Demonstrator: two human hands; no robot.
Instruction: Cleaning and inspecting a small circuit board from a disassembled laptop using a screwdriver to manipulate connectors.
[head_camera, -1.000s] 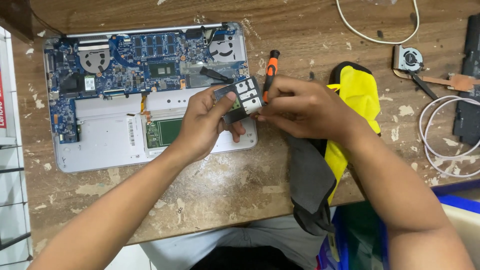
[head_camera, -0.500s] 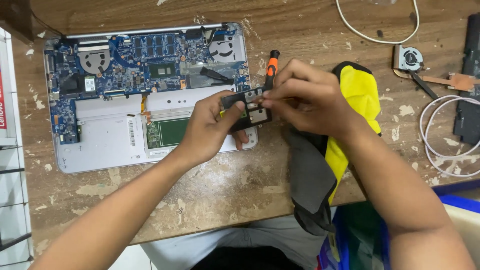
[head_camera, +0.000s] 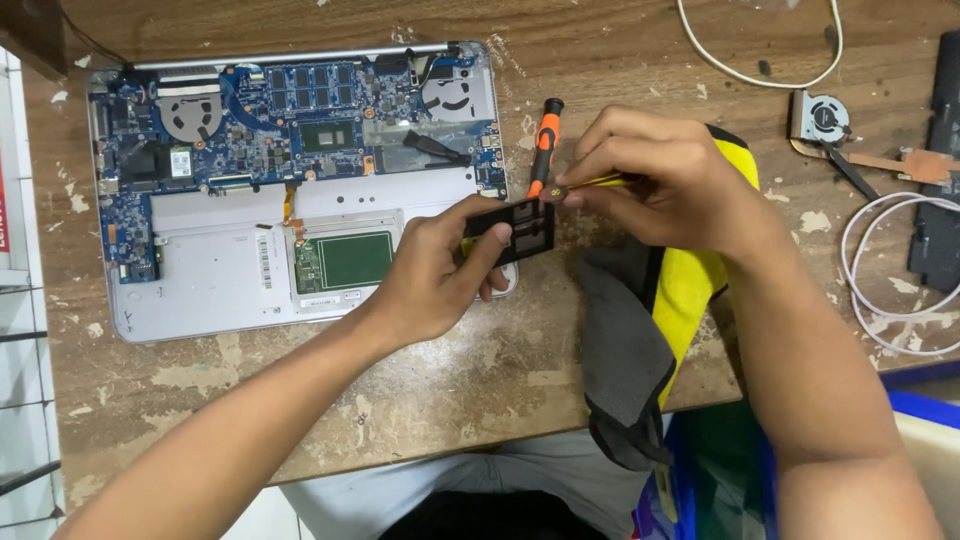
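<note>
Left hand clamped around a small black flat component, lifted just off the opened laptop's 4 o'clock corner, tilted up toward the camera, probably for a better look. Right hand pinched shut at the component's 1 o'clock edge, gripping a thin yellow tool. Orange-handled screwdriver resting on the tabletop right behind. Yellow-and-grey cloth draped under the right wrist.

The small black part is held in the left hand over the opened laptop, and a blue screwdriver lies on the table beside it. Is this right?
Not quite: the screwdriver is orange and black, not blue, as the head view shows. The left hand does hold the small black part over the opened laptop.
</note>
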